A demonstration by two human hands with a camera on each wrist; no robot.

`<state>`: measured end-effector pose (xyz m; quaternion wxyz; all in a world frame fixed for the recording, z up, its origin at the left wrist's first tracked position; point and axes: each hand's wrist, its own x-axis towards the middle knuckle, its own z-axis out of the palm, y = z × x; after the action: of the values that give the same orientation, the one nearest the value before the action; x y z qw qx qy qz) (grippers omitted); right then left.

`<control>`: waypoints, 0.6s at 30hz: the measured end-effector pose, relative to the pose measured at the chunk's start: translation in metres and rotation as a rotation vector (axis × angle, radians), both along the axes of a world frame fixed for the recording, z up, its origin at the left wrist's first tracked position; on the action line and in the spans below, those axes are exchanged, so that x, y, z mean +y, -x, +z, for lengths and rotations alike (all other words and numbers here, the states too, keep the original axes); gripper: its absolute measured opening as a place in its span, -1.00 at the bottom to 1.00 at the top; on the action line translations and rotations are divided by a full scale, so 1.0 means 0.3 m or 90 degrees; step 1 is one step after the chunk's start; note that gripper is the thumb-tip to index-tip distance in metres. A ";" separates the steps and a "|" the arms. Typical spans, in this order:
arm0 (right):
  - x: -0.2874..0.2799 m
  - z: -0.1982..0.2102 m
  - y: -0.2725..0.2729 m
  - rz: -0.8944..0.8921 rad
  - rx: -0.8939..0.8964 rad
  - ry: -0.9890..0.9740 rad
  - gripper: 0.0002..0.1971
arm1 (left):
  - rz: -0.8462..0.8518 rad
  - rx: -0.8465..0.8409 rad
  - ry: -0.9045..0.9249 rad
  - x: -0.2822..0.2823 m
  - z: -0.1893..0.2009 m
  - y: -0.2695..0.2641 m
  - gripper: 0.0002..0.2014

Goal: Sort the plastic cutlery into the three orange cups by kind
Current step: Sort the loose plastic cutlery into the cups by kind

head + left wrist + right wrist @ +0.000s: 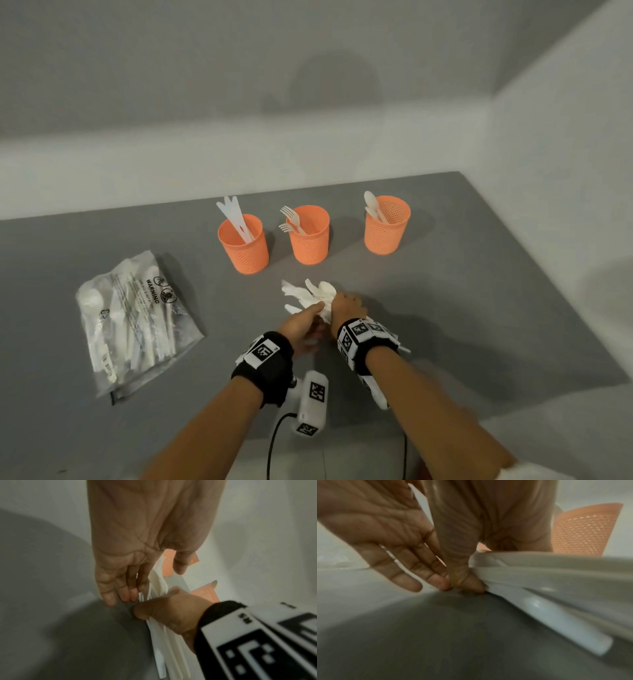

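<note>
White plastic cutlery (310, 296) bundled, fanned

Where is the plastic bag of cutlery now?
In the head view, the plastic bag lies on the gray table, left of both hands, nearer than the leftmost orange cup.

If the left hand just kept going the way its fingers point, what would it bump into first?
The left hand already touches the bundle of white cutlery held by the right hand. Beyond that, probably the middle orange cup, though depth is unclear.
</note>
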<state>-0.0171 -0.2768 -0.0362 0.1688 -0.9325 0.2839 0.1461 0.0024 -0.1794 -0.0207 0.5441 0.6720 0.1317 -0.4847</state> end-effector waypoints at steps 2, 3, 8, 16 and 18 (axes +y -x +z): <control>-0.001 0.002 0.003 0.024 -0.005 0.017 -0.68 | 0.030 -0.002 0.019 0.013 -0.001 0.004 -0.65; -0.005 0.002 0.006 0.036 -0.002 0.020 -0.67 | 0.051 0.000 0.023 0.020 0.001 0.006 -0.66; -0.028 0.000 0.022 0.097 0.008 0.011 -0.54 | 0.091 -0.005 0.030 0.064 -0.003 0.014 -0.70; -0.033 0.033 0.084 0.084 -0.129 -0.040 -0.59 | 0.134 0.001 0.077 0.132 -0.008 0.059 -0.75; -0.047 0.071 0.088 0.027 -0.216 -0.132 -0.60 | 0.152 0.018 0.108 0.145 -0.007 0.079 -0.75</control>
<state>-0.0436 -0.2909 -0.0149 0.3064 -0.9272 0.2148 0.0189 -0.0212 -0.1359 -0.0229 0.6509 0.5963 0.1765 -0.4355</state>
